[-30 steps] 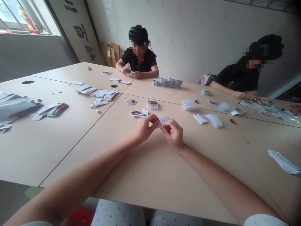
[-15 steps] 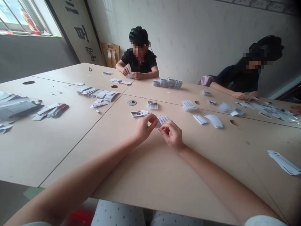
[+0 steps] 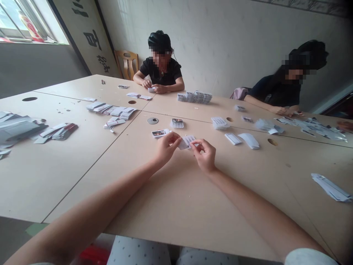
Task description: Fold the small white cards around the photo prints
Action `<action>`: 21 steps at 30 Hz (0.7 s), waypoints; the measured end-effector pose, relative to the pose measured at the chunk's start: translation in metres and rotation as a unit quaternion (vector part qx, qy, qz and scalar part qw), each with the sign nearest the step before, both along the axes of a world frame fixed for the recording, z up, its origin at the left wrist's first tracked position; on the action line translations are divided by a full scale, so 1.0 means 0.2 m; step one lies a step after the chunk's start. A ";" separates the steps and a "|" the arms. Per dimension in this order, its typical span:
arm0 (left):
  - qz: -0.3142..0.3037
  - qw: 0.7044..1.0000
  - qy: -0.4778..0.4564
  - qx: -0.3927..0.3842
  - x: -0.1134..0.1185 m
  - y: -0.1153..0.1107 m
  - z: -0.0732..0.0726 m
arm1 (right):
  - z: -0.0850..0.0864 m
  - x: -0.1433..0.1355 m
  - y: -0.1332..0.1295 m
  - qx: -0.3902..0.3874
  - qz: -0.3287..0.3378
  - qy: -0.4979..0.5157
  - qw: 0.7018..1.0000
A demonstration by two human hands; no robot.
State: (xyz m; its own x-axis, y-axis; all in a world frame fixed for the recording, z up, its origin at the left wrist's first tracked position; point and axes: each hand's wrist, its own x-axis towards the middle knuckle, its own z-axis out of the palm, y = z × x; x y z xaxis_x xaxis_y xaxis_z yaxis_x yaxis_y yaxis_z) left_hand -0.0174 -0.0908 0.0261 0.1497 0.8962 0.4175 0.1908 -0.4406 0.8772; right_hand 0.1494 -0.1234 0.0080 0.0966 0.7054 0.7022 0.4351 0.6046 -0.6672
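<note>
Only big lettering in my view: a column of large dark Chinese-style characters point(image 3: 93, 39) on the tall pale panel point(image 3: 78, 27) by the window point(image 3: 12, 18). Tilted, top one cut off by the frame; can't read any for certain. Printed piece point(image 3: 189, 139) at my fingers point(image 3: 176, 143): rows of small marks, illegible. Bottle point(image 3: 31, 28) on the sill: red-and-white, wording too blurred.
</note>
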 end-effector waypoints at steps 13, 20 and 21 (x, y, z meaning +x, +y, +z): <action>-0.031 0.995 0.074 0.052 0.02 -0.04 0.01 | 0.02 -0.01 -0.02 0.032 0.020 -0.078 0.996; -0.050 0.996 0.072 0.023 0.02 -0.04 0.03 | 0.01 -0.01 -0.01 0.021 0.018 -0.098 0.995; -0.052 0.996 0.072 0.021 0.02 -0.04 0.03 | 0.01 -0.01 -0.01 0.017 0.018 -0.100 0.995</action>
State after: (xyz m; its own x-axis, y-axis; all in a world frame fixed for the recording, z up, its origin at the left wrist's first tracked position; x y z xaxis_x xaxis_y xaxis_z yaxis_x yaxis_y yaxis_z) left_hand -0.0136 -0.0997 0.0316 0.3009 0.8556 0.4213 0.2648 -0.4993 0.8249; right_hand 0.1482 -0.1244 0.0091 -0.0724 0.6807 0.7289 0.5345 0.6435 -0.5479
